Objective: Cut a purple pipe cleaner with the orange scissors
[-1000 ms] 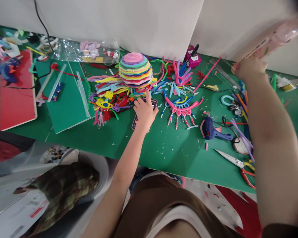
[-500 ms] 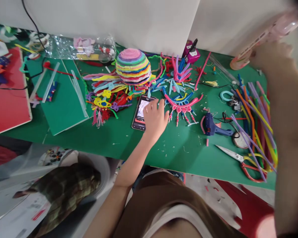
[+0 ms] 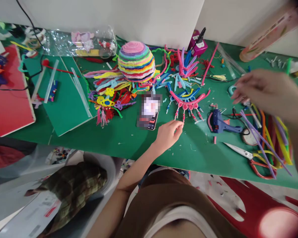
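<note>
My left hand (image 3: 170,135) is at the table's front middle. Its fingers are curled, thumb and fingertips close together at the lower ends of the beaded strands; whether anything is between them is hidden. Those strands hang from a pink and blue pipe-cleaner piece (image 3: 188,100) with pink round coils. Left of this hand lies a phone (image 3: 152,125), its screen blurred out. My right hand (image 3: 262,92) hovers over the right side, somewhat smeared, its fingers stretched and apart with nothing visible in them. Nearest to it are a light-blue ring (image 3: 231,90) and a bundle of pipe cleaners (image 3: 279,134).
A striped pipe-cleaner hat (image 3: 136,62) stands at the back with colourful strands. To the right are a blue glue gun (image 3: 222,122), scissors (image 3: 240,151) and a pink bottle (image 3: 265,33). Red (image 3: 12,109) and green notebooks (image 3: 62,112) lie left.
My left hand has moved off the phone toward the right and front, its fingers curling. My right hand has let go of the pink bottle and come down nearer the pipe cleaners.
</note>
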`<state>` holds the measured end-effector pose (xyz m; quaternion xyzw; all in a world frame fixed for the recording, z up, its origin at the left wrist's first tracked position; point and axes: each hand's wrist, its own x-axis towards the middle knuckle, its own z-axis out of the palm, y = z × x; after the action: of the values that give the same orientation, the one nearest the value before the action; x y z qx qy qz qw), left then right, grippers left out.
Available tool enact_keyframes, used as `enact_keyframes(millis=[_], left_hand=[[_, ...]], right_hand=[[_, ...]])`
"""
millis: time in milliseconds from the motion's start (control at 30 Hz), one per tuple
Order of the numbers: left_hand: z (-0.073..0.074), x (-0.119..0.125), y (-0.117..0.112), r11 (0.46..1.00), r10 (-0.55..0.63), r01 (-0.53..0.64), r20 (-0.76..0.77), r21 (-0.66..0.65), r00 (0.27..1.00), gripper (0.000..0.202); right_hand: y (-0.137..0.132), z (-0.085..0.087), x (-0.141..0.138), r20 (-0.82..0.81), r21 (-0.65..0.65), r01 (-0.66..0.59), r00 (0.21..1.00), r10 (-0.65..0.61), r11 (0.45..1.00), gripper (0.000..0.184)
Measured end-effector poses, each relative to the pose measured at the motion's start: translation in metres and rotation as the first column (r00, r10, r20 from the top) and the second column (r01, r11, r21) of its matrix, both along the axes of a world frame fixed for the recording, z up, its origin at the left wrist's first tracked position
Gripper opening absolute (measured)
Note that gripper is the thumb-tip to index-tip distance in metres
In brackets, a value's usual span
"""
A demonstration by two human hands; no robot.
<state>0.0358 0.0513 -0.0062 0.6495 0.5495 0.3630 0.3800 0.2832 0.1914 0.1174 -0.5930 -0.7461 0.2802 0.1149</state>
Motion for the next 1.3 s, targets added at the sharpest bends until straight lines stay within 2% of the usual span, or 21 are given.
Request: enact_keyframes(millis=[33,100,200,300,433,700,1033,1300], left_hand=[[-0.001,-0.001,-0.001,0.998,0.02,-0.014,0.129,-0.054,0.991,0.021],[-0.004,-0.002,-0.002,0.984,0.082,-0.014,0.378,-0.179,0.922,0.027],[-0.006,-0.001,-0.004,0.955,0.19,0.0,0.608,-0.298,0.771,0.038],[-0.007,0.0,-0.008,0.935,0.286,-0.05,0.663,-0.351,0.692,0.039],[-0.009,0.001,-0.013,0.902,0.373,-0.104,0.634,-0.42,0.677,0.032],[-0.013,0.003,-0.019,0.876,0.414,-0.111,0.616,-0.469,0.67,0.026],[-0.016,-0.001,-0.021,0.887,0.434,-0.194,0.612,-0.419,0.662,0.027],[-0.015,-0.003,-0.02,0.884,0.452,-0.234,0.612,-0.404,0.649,0.028]], right_hand=[[-0.021,-0.003,-0.009,-0.06,-0.053,-0.061,0.997,0.058,0.997,0.032],[-0.059,-0.014,-0.025,-0.153,-0.174,-0.121,0.984,0.095,0.977,0.031],[-0.102,-0.042,-0.042,-0.301,-0.397,-0.147,0.953,0.023,0.906,0.034],[-0.131,-0.072,-0.051,-0.396,-0.487,-0.143,0.915,-0.072,0.862,0.032],[-0.156,-0.096,-0.057,-0.474,-0.561,-0.15,0.864,-0.167,0.814,0.03],[-0.175,-0.108,-0.062,-0.513,-0.589,-0.143,0.827,-0.231,0.795,0.032],[-0.182,-0.115,-0.067,-0.465,-0.525,-0.023,0.845,-0.264,0.851,0.033],[-0.182,-0.118,-0.066,-0.45,-0.498,-0.022,0.861,-0.237,0.867,0.031]])
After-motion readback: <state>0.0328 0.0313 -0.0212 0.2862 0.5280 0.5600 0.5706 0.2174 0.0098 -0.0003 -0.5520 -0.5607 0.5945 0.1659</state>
